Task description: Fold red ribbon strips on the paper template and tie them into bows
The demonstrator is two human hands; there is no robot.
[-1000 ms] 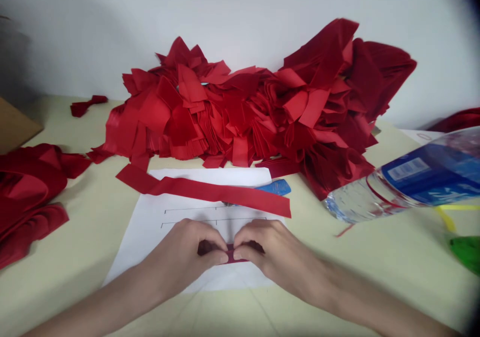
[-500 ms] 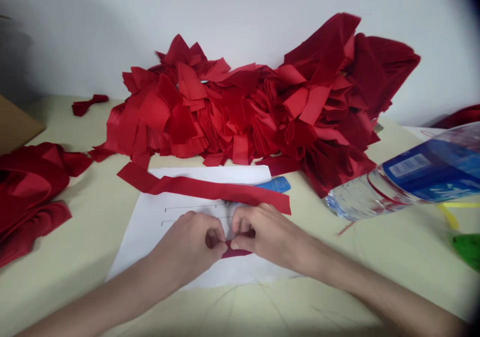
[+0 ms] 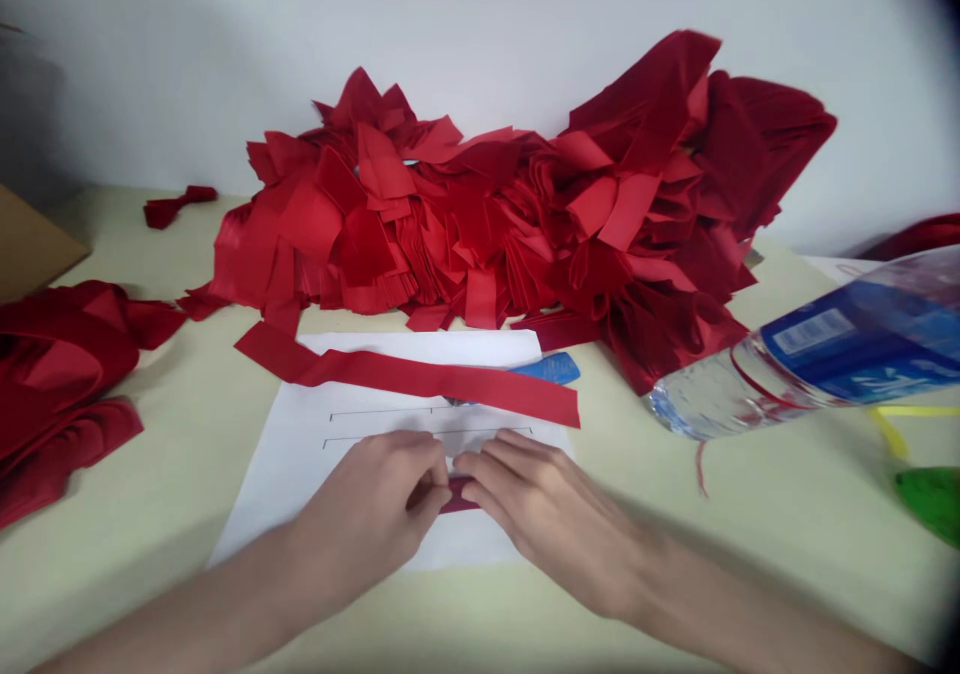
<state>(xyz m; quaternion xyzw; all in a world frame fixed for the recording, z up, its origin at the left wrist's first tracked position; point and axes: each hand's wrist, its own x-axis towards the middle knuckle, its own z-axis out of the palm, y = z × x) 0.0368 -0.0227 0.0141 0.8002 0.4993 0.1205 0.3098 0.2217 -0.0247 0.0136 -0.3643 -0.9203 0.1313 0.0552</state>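
Over a white paper sheet (image 3: 274, 474) with ruled black lines, both hands meet at a short piece of dark red ribbon (image 3: 457, 497). My left hand (image 3: 386, 484) pinches the ribbon's left part between thumb and fingers. My right hand (image 3: 559, 519) closes on its right part, thumb in front and fingers bent over it; most of the ribbon is hidden there. Just beyond the hands, a longer red ribbon strip (image 3: 427, 378) lies across the paper. Partly beneath that strip is a blue flat object (image 3: 553, 368).
A large heap of folded red ribbon pieces (image 3: 465, 224) stands against the wall. More red ribbon (image 3: 67, 354) lies at the left, near a cardboard edge (image 3: 34, 244). At the right are a clear bottle (image 3: 862, 339) with a blue label and a green object (image 3: 930, 499).
My right hand has turned and its fingers have straightened somewhat over the ribbon. My left hand keeps its pinch, almost in the same place.
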